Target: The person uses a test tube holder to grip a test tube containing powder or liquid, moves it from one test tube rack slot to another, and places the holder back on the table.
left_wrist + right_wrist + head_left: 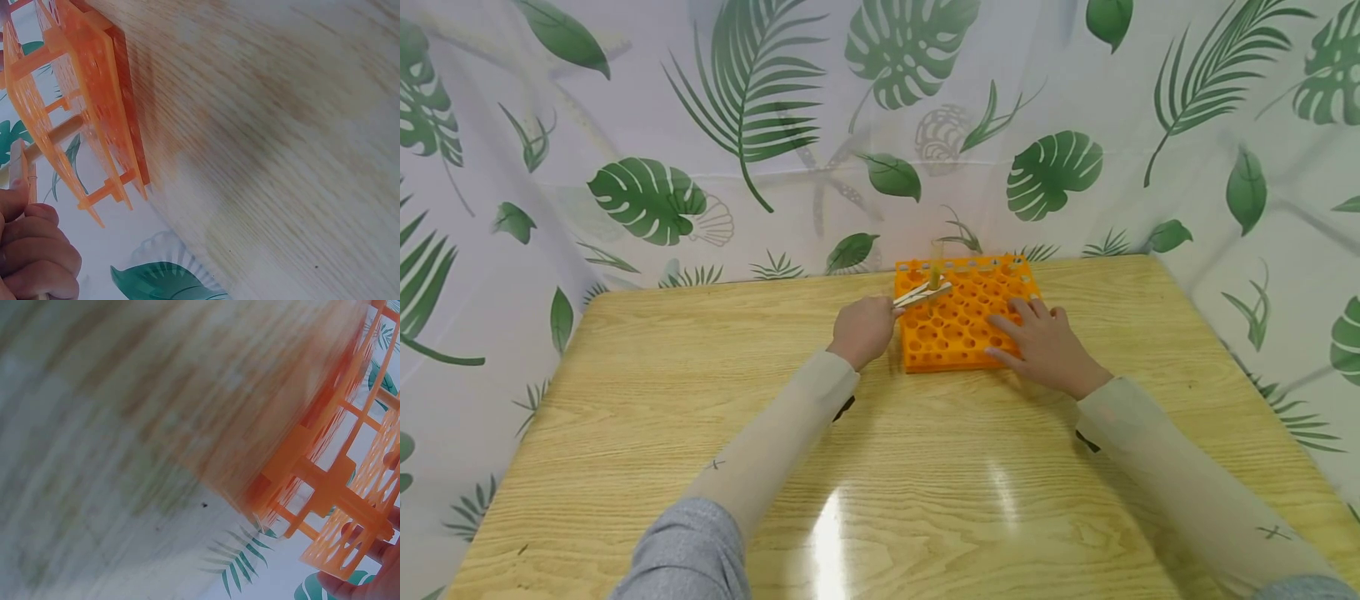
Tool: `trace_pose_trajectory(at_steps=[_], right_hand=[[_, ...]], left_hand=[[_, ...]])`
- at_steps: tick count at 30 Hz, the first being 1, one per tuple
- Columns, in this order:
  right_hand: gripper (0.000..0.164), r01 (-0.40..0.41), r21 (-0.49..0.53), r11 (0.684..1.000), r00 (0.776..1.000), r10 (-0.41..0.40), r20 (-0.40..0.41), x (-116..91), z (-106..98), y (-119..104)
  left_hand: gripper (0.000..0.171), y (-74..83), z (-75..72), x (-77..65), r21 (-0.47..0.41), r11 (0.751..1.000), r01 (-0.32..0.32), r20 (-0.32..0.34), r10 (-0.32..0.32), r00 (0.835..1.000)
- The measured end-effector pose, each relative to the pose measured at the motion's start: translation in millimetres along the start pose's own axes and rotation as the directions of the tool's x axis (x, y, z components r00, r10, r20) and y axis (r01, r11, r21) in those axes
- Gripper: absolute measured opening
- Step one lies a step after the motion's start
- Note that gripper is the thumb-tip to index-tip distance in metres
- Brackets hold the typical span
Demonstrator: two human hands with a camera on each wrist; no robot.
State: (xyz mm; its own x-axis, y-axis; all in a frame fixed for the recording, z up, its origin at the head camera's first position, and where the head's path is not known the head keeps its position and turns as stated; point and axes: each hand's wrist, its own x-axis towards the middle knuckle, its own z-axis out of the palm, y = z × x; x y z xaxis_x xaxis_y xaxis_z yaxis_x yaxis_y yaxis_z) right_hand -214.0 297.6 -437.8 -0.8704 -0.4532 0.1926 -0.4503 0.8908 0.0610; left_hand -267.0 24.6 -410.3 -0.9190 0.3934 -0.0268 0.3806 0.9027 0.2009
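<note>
At the far side of the wooden table (730, 392), close against a leaf-printed cloth (805, 108), sits an orange rack (955, 333) full of round holes. Toward its back left stands a test tube (936, 273) with yellowish contents, its lower part down inside the rack. From the head its bottom end is hidden by the top plate; the left wrist view shows the tube passing through that plate to the layer below, but cuts off its upper end. A pale wooden holder (917, 297) reaches across to the tube — how firmly its prongs grip the glass is hard to make out.

The left hand (862, 329) has its fingers curled tightly round the holder's handle; from the head they are mostly hidden behind the back of the hand. The right hand (1051, 346) lies at the rack's front right corner, fingers spread apart and touching the top plate, thumb by the near edge. The right wrist view catches only some of its fingertips, partly behind the orange lattice — whether any dips into a hole I cannot tell.
</note>
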Motion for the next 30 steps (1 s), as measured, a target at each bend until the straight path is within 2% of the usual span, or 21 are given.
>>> trace_pose_trajectory(at_steps=[7,23,30], right_hand=[[0.053,0.005,0.000,1.000,1.000,-0.005,-0.005,-0.1,0.0,-0.1],[0.053,0.006,-0.010,1.000,1.000,-0.006,0.001,0.1,0.0,-0.5],[0.053,-0.002,-0.001,1.000,1.000,0.002,0.006,0.3,-1.3,-0.8]], left_hand=[[0.036,1.1,-0.8,-1.6,-0.006,1.000,-0.008,0.001,0.008,1.000],[0.038,2.5,-1.0,-1.7,0.011,1.000,0.022,0.039,-0.022,0.999],[0.032,2.2,-0.4,-1.7,0.037,0.999,-0.017,-0.011,0.017,1.000]])
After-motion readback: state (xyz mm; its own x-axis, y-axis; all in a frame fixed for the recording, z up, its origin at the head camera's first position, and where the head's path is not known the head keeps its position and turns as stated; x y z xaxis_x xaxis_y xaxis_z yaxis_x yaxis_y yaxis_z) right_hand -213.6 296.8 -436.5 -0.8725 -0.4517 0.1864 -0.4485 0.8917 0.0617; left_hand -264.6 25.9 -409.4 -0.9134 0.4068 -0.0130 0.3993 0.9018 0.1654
